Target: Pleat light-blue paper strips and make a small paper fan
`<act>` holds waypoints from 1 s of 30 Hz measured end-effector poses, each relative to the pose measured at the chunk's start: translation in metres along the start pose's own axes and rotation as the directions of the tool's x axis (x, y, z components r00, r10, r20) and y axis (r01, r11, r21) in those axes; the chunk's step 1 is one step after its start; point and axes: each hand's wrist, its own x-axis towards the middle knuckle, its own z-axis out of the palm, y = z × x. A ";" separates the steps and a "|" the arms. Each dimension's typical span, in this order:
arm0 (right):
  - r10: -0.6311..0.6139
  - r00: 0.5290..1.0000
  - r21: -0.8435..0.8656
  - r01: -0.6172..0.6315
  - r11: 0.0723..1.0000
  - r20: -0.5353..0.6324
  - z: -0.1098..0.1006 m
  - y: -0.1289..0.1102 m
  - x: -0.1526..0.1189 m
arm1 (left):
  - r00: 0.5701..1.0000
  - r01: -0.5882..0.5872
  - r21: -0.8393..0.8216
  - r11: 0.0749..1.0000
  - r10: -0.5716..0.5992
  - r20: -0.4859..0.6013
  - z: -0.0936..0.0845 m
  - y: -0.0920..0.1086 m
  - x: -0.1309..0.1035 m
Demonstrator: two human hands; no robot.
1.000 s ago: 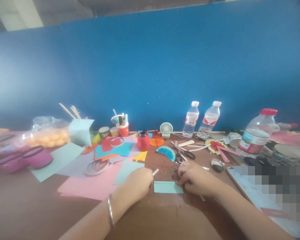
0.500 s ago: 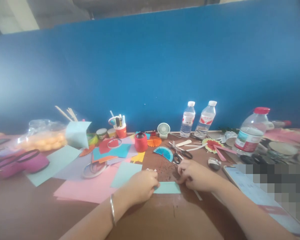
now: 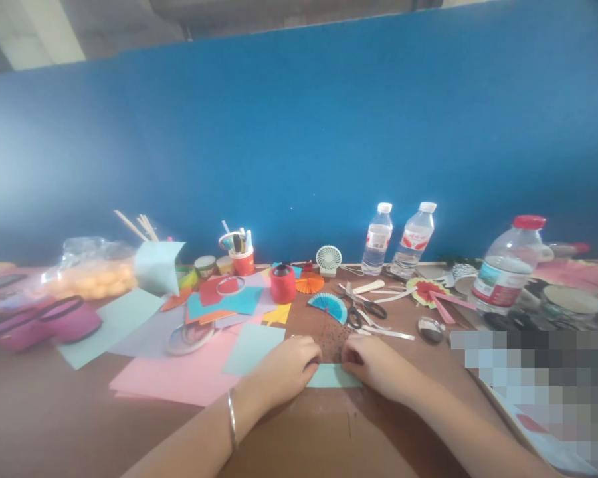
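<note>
A light green paper strip (image 3: 333, 376) lies flat on the brown table in front of me. My left hand (image 3: 292, 365) has its curled fingers on the strip's left end. At its right end, my right hand (image 3: 371, 364) grips the paper's upper edge with bent fingers. Fingertips of both hands are partly hidden. Just beyond are scissors (image 3: 373, 309), white paper strips (image 3: 393, 334) and a blue folded paper fan (image 3: 327, 307).
Pink sheets (image 3: 174, 378) and a green sheet (image 3: 254, 348) lie left of my hands. A red cone-shaped object (image 3: 282, 284), a pen cup (image 3: 242, 261) and water bottles (image 3: 377, 240) stand behind. A large bottle (image 3: 508, 265) and a round object (image 3: 431, 329) are at the right.
My right hand has moved slightly left, closer to my left hand. The white strip that lay under my right hand now lies beyond it, near the scissors.
</note>
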 end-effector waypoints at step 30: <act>-0.307 0.944 -0.304 0.329 0.894 0.118 -0.027 0.005 -0.005 | 0.973 -0.079 0.416 0.906 -0.022 0.232 -0.017 0.029 -0.015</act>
